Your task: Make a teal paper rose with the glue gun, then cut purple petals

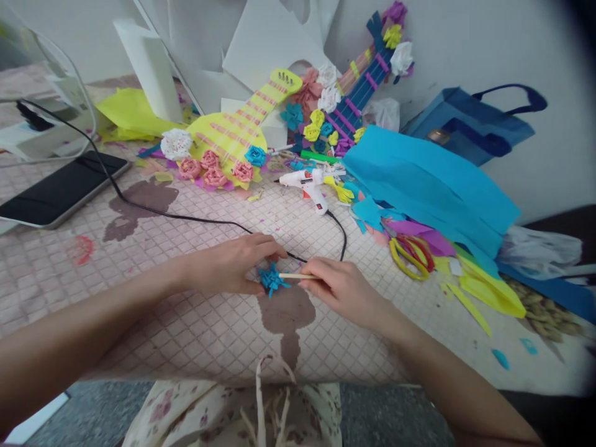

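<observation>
A small blue paper flower (pixel 272 279) lies on the quilted tablecloth, its narrow petals spread out. Around its left and upper edge curve the thumb and fingers of my left hand (pixel 230 264), steadying it. My right hand (pixel 333 285) pinches a thin pale wooden stick (pixel 293 275), whose far end touches the flower's right side. Just beyond my hands, a white hot glue gun (pixel 307 183) rests on its side with its nozzle to the left. Its black cord (pixel 186 216) runs behind my hands and off to the left.
A yellow paper guitar (pixel 233 133) with paper roses and a blue guitar (pixel 356 102) stand at the back. Blue crepe paper (pixel 428 180), scissors (pixel 412 256) and paper scraps cover the right side. A dark tablet (pixel 60 186) and a power strip (pixel 28 136) are at left.
</observation>
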`<state>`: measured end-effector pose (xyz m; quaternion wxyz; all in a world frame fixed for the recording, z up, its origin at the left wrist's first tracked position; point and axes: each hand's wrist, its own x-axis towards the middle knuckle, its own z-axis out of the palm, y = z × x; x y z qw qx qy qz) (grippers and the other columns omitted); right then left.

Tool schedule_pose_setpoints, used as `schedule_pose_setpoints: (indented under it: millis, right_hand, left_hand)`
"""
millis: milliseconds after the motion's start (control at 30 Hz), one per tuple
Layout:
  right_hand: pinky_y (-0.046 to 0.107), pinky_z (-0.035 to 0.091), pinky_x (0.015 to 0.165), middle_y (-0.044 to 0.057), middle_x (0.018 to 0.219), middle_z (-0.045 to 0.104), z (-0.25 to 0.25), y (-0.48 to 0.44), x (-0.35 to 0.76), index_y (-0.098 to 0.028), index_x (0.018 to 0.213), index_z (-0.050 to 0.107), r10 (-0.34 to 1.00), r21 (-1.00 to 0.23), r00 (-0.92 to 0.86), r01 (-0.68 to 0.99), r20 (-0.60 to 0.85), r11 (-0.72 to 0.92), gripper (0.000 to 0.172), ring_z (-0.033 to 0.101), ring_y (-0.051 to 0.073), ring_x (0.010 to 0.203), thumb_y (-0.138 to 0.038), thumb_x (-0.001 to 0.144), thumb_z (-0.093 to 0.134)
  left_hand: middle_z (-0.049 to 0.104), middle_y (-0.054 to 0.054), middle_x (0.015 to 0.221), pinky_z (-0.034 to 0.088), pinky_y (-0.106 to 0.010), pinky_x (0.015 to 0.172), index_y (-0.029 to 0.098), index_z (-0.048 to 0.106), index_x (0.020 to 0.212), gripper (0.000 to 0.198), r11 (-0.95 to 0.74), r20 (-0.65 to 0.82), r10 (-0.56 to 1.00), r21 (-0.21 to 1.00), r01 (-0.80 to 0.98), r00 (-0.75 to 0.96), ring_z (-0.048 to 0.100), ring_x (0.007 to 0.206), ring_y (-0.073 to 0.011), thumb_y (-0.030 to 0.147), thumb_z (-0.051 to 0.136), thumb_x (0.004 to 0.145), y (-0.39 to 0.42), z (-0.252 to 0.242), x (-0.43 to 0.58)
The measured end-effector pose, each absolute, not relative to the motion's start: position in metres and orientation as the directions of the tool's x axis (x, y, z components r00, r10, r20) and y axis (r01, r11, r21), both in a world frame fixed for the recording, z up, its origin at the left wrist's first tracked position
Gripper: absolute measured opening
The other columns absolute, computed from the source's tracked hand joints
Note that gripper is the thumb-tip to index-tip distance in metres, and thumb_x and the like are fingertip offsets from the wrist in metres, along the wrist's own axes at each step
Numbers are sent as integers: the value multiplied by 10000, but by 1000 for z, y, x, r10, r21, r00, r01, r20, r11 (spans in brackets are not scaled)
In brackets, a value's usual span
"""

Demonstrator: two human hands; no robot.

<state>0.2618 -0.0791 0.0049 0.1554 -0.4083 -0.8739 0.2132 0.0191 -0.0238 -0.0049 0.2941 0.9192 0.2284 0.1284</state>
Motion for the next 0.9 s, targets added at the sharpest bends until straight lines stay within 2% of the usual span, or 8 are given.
schedule_pose_setpoints:
  millis: [300, 467, 567, 700, 900]
  right_hand:
    - [226, 352, 585, -17, 819, 584, -10, -84, 246, -198, 860, 517, 799, -392, -592, 712, 111, 582, 78, 522, 101, 648, -238, 853, 584]
    - [229, 376, 604, -12, 807, 605, -8, -84, 246, -198, 909, 511, 795, -409, -595, 701, 113, 583, 91, 555, 110, 671, -287, 900, 524]
    - [227, 383, 595, -15, 782, 609, -4, -87, 245, -190, 953, 489, 816, -449, -565, 700, 127, 555, 128, 567, 105, 655, -300, 954, 423]
    - [243, 407, 640, 20, 861, 595, -1, -94, 243, -185, 903, 509, 795, -396, -590, 702, 143, 592, 173, 567, 121, 734, -274, 970, 377]
    - [257, 429, 678, 41, 917, 566, -3, -100, 242, -179, 937, 533, 795, -370, -590, 713, 142, 595, 176, 558, 138, 813, -230, 965, 368]
  left_hand:
    - [565, -65, 1031, 458, -341, 840, 190, 507, 1130, 372, -736, 122, 484, 593, 328, 866, 546, 953, -197, 130, 580, 771, -26, -6, 22]
    - [564, -63, 1048, 458, -337, 857, 197, 509, 1141, 417, -729, 133, 478, 611, 308, 868, 544, 978, -198, 74, 574, 748, -27, -5, 22]
    - [564, -70, 1098, 448, -344, 896, 205, 507, 1155, 418, -734, 156, 468, 617, 284, 870, 536, 1029, -206, 111, 607, 760, -26, -4, 19]
    - [550, -73, 1154, 428, -346, 940, 221, 492, 1182, 431, -759, 189, 455, 594, 268, 870, 516, 1092, -215, 171, 629, 776, -23, -2, 14]
    - [517, -86, 1156, 431, -355, 935, 197, 484, 1153, 416, -774, 217, 482, 560, 297, 849, 479, 1103, -220, 157, 629, 765, -39, 0, 11]
